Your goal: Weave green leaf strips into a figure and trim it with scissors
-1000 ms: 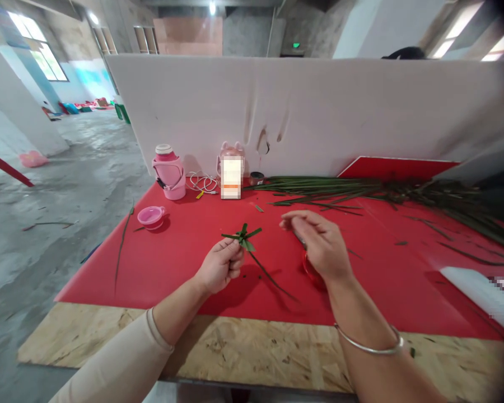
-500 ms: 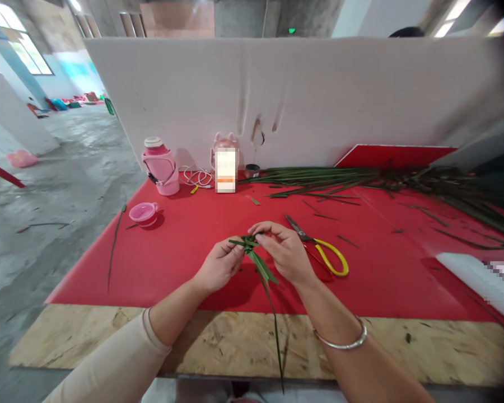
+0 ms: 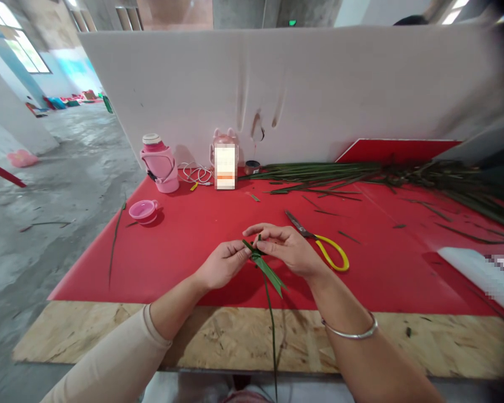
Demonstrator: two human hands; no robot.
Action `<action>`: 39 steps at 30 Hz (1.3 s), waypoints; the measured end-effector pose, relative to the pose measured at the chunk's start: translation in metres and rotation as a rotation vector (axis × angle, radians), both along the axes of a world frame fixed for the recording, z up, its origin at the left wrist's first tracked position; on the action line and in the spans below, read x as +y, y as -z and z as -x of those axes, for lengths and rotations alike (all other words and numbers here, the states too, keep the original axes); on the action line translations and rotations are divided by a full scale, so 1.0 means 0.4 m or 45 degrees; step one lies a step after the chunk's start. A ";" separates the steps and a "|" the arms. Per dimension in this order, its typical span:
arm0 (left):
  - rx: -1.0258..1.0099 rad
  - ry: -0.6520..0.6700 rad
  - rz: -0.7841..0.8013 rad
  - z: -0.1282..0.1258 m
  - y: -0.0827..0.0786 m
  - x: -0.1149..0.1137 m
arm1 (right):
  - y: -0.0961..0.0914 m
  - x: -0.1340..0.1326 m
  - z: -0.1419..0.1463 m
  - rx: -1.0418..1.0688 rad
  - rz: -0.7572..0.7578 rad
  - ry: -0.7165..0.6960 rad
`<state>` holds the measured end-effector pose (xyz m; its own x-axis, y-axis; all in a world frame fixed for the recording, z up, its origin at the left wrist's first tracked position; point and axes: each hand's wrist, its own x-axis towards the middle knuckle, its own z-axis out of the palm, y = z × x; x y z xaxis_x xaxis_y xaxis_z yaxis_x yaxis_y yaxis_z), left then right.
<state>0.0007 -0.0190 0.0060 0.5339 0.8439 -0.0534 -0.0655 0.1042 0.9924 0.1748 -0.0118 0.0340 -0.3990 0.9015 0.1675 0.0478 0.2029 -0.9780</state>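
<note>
A small folded piece of green leaf strips (image 3: 265, 267) is held over the red table cover (image 3: 185, 252) between both hands. My left hand (image 3: 222, 264) pinches its left side with closed fingers. My right hand (image 3: 288, 249) pinches it from the right, thumb and fingers pressed together. A long thin strip hangs from it down past the table's front edge. Yellow-handled scissors (image 3: 324, 246) lie flat on the red cover just right of my right hand.
A pile of long green leaves (image 3: 361, 176) runs along the back right. A pink bottle (image 3: 159, 163), a pink cup (image 3: 143, 211), a white cable (image 3: 196, 175) and a small pink container (image 3: 224, 159) stand at the back left before a white partition (image 3: 277, 89). Bare chipboard (image 3: 193, 336) forms the front edge.
My right hand came off the scissors, which now lie on the cover, and joined my left hand on the leaf piece. The long strip now hangs toward me.
</note>
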 end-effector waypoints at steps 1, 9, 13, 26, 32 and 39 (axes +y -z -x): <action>0.028 0.008 -0.042 0.000 -0.004 -0.001 | 0.003 0.001 0.003 0.034 0.075 0.006; 0.068 -0.030 -0.158 -0.005 -0.010 -0.007 | 0.010 0.000 0.022 0.200 0.356 0.137; 0.034 -0.084 -0.143 -0.010 0.001 -0.006 | 0.018 0.010 0.029 0.239 0.371 0.150; 0.107 -0.860 -0.446 -0.003 0.013 0.013 | -0.009 -0.059 0.035 -0.590 -1.225 1.059; 0.179 -0.867 -0.564 -0.005 0.011 -0.001 | 0.007 -0.060 0.130 -0.928 -1.072 0.997; 0.215 -0.781 -0.634 -0.007 0.004 -0.011 | 0.025 -0.038 0.121 -0.798 -1.071 0.996</action>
